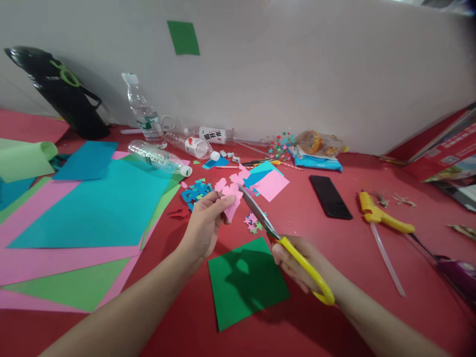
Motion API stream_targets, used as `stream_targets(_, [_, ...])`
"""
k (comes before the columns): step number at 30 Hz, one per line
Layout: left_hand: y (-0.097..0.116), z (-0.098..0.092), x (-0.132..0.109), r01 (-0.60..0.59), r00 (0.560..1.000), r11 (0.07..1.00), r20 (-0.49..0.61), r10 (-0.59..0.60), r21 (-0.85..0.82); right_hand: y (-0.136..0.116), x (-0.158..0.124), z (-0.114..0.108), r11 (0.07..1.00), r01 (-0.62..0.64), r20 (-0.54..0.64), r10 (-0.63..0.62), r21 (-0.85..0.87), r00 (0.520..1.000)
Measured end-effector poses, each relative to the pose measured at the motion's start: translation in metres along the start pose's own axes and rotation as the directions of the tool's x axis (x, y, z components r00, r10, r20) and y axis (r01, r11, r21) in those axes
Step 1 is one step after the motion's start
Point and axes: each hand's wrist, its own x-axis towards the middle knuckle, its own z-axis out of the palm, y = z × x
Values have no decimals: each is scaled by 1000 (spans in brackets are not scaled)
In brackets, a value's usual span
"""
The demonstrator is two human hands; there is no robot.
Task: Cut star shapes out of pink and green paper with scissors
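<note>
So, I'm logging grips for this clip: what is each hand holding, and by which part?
The left hand pinches the pink paper piece by its near edge; the right hand holds the scissors by their yellow handles.

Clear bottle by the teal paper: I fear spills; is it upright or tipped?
Tipped: the clear bottle lies on its side, white cap on.

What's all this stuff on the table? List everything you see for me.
pink paper: one, pink, held up at centre
scissors: one, yellow handles, tip at the pink paper
green square: one, dark green, flat below the hands
large sheets: several, teal, pink, green, left side
bottles: several, clear, by the wall
phone: one, black, right of centre
glue gun: one, yellow, right side
table: one, red
left hand: bare, pinches the pink paper
right hand: bare, grips the scissors
</note>
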Motion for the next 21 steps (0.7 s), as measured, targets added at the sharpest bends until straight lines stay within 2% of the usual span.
stream_targets(2, [-2, -1, 0, 44, 999, 997, 11, -44, -64, -1, 0, 0, 1000, 11, -5, -11, -8, 1000])
stream_targets(4, [-4, 0, -1, 120, 991, 987, 75, -112, -104, -2, 0, 1, 1000, 16, -31, -16, -26, 999])
stream_targets(6, [-5, 3, -3, 169, 974, 982, 167, -152, -89, -2, 0, 2, 999, 7, -45, -9, -35, 999])
stream_targets(8, [-4, 6, -5, 162, 966, 985, 211, -148, -51, -1, 1, 2, 999, -1, -40, -1, -40, 999])
stream_targets(13, [5, 5, -2, 76, 992, 995, 104, -68, -70, 9, 5, -3, 997, -1, -45, -3, -73, 999])
stream_targets(18, [7, 0, 4, 130, 984, 976, 143, -105, -177, 13, 8, -4, 993, 29, -60, -36, -112, 998])
stream_targets(21, [5, 0, 4, 100, 994, 981, 71, -89, -167, 13, 8, -1, 988, 51, -54, -59, -143, 997])
